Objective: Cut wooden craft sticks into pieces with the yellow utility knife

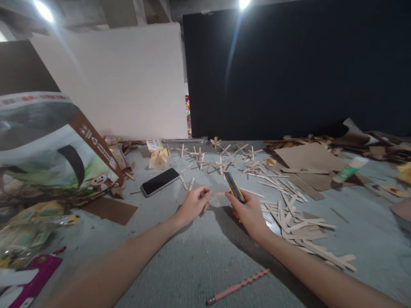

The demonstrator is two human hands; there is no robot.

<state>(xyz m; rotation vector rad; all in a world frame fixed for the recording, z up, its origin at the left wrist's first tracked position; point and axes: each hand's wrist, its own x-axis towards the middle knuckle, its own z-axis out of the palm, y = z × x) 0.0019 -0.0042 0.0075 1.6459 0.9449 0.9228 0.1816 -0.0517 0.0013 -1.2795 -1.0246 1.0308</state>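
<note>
My right hand (pixel 248 211) is wrapped round a yellow and black utility knife (pixel 236 188), its dark end pointing away from me. Between the hands, a short piece of wooden craft stick (pixel 220 193) reaches out from the right thumb. My left hand (pixel 195 205) is closed in a pinch just left of that piece; what its fingertips hold is too small to make out. Beyond the hands stand several little crossed shapes made from sticks (pixel 221 164). Loose craft sticks (pixel 289 218) lie in a heap beside my right forearm.
A phone (pixel 160 182) lies left of the hands, and a pink twisted pencil (pixel 239 286) lies in front. Cardboard sheets (pixel 302 158) and a glue stick (pixel 351 169) are at the right. A large printed bag (pixel 58 149) stands left; white and black panels close off the back.
</note>
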